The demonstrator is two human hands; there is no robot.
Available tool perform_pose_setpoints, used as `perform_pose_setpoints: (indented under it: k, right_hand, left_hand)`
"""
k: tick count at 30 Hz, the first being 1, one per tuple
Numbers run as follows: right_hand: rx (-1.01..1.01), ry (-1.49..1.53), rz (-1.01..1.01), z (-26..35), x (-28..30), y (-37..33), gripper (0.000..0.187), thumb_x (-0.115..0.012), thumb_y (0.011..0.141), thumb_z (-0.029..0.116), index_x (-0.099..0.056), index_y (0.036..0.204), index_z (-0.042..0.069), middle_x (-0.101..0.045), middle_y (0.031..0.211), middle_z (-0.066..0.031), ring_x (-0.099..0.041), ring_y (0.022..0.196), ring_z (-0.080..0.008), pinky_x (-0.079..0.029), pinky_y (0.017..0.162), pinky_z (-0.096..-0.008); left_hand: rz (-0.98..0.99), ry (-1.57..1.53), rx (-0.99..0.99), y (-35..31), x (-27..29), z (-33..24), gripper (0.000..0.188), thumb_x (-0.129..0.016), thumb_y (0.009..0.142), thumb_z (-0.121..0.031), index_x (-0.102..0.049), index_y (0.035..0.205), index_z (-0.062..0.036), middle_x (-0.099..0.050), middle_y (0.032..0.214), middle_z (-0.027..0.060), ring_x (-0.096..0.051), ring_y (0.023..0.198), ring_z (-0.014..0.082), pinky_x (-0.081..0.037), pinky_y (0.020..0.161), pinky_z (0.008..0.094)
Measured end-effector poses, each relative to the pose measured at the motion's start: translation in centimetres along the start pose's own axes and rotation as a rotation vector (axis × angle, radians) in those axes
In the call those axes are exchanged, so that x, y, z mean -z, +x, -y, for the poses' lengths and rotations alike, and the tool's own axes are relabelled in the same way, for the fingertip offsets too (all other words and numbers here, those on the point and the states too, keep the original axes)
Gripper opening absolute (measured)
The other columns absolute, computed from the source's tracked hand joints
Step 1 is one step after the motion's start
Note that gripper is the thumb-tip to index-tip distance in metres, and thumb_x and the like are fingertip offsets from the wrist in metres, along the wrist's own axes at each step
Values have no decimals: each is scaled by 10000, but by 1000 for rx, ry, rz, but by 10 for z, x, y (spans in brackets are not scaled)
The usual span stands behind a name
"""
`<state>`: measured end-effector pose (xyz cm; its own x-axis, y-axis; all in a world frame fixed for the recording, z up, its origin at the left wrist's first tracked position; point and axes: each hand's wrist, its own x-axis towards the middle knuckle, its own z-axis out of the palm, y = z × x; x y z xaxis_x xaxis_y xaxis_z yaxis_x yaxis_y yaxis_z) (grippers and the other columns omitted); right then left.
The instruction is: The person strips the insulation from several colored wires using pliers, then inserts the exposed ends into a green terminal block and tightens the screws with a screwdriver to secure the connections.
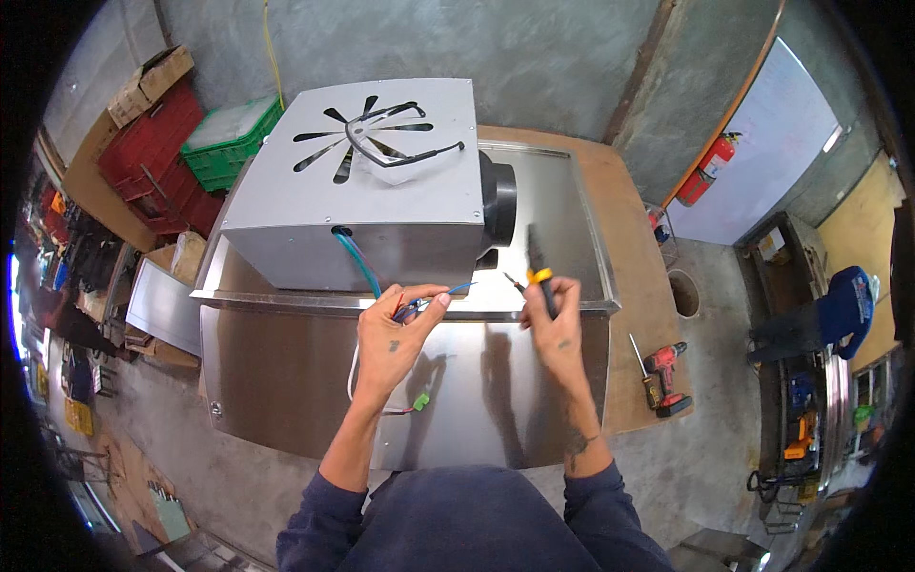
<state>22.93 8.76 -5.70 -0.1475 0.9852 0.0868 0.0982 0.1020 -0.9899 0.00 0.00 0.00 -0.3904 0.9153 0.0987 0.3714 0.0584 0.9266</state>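
So, 1 metal box (381,205) at 11 o'clock; R hand (556,322) (1 of 2) at 4, closed round 1 yellow-black tool (539,275); L hand (394,343) at 8, pinched on 1 blue wire (462,287), ctr, ptg 3 o'clock.

Glasses (379,162) on box (367,202); crates (221,160) left, apparently against wall (400,38).

The box (353,202) is grey, patterned with dark radiating slots (342,170); the crate (217,166) left of it is green, the pliers (540,275) right of it black-and-yellow.
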Motion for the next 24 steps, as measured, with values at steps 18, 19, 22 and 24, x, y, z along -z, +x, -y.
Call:
perform_pose_setpoints:
  k: [18, 19, 22, 24]
  right_hand:
    - [-181, 420, 221, 0, -84, -68, 375, -547, 1205, 366, -682, 1361, 52, -768, 1265, -78, -617, 888, -87, -485, 818, -264]
    - [-212, 405, 245, -1, -81, -68, 375, -551, 1204, 368, -683, 1359, 53, -769, 1208, -59, -583, 835, -74, -461, 769, -250]
    - [-182, 295, 271, 4, -79, -70, 369, -559, 1201, 362, -703, 1319, 43, -705, 1029, -11, -572, 824, -65, -490, 739, -265]
    - [-109, 243, 241, 7, -83, -72, 370, -565, 1199, 357, -707, 1293, 29, -664, 955, 0, -579, 839, -67, -509, 741, -281]
  left_hand:
    - [-339, 88, -298, -8, -6, 24, 148, -861, 953, -124, -852, 1099, -107, -664, 773, 21, -600, 650, 123, -474, 592, 315]
    - [-333, 121, -303, -9, -5, 23, 159, -861, 951, -121, -857, 1109, -113, -643, 757, 19, -584, 639, 122, -461, 580, 319]
    - [-340, 165, -340, -11, -5, 23, 193, -856, 948, -111, -863, 1141, -124, -595, 727, 22, -543, 612, 122, -426, 550, 328]
    - [-356, 172, -372, -13, -6, 24, 210, -853, 946, -100, -861, 1154, -125, -582, 720, 29, -533, 601, 125, -417, 540, 329]
